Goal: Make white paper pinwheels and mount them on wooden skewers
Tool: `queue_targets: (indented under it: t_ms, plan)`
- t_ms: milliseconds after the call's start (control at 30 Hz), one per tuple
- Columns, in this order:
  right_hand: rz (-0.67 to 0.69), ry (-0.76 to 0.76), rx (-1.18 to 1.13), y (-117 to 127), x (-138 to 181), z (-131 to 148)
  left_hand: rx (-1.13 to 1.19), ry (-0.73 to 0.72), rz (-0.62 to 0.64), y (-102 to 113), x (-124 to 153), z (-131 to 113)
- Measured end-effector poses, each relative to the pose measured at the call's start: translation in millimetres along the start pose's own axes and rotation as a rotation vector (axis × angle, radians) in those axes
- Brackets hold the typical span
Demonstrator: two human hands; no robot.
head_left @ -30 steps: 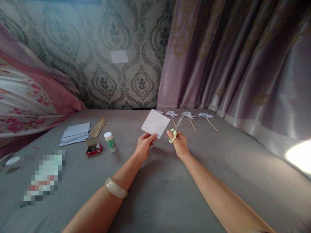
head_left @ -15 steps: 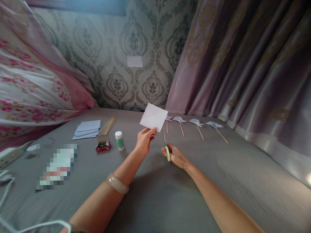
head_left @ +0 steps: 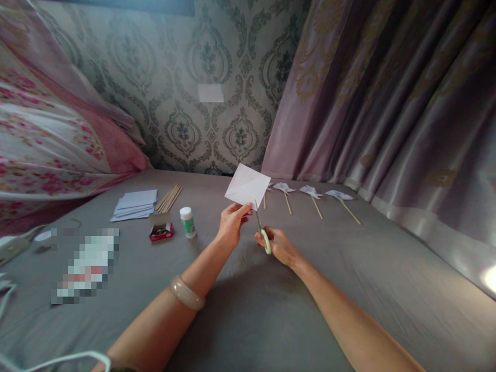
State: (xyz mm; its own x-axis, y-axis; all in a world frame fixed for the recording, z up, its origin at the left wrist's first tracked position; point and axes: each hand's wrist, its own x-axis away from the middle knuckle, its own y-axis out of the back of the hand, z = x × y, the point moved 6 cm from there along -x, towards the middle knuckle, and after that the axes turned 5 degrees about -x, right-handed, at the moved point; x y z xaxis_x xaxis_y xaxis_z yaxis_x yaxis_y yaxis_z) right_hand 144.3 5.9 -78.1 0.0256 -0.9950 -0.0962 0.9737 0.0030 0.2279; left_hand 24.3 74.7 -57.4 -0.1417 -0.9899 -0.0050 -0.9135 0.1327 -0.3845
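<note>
My left hand [head_left: 231, 223] pinches the lower corner of a white square of paper [head_left: 247, 185] and holds it up over the grey bed sheet [head_left: 271, 310]. My right hand [head_left: 279, 245] is closed round the green handles of a pair of scissors [head_left: 262, 235]. The blades point up and touch the paper's lower edge, just right of my left fingers. A pale bangle [head_left: 187, 293] sits on my left wrist.
Finished paper pinwheels on sticks [head_left: 312, 194] lie in a row near the curtain [head_left: 387, 103]. To the left lie a stack of white paper [head_left: 135, 204], wooden sticks [head_left: 169, 197], a small red box [head_left: 161, 231] and a glue bottle [head_left: 187, 222]. Floral bedding [head_left: 50, 139] rises at left.
My right hand turned the scissors from beside the paper to below it, blades now pointing up at its lower edge. The view shifted right, then slightly back.
</note>
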Motion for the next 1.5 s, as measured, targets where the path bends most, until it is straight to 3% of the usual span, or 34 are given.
queue_targets:
  t_ms: [1500]
  plan:
    - [-0.108, -0.095, -0.023, 3.6, -2.3, -8.2, 0.044, 0.003, -0.005, -1.6, 2.6, -2.2]
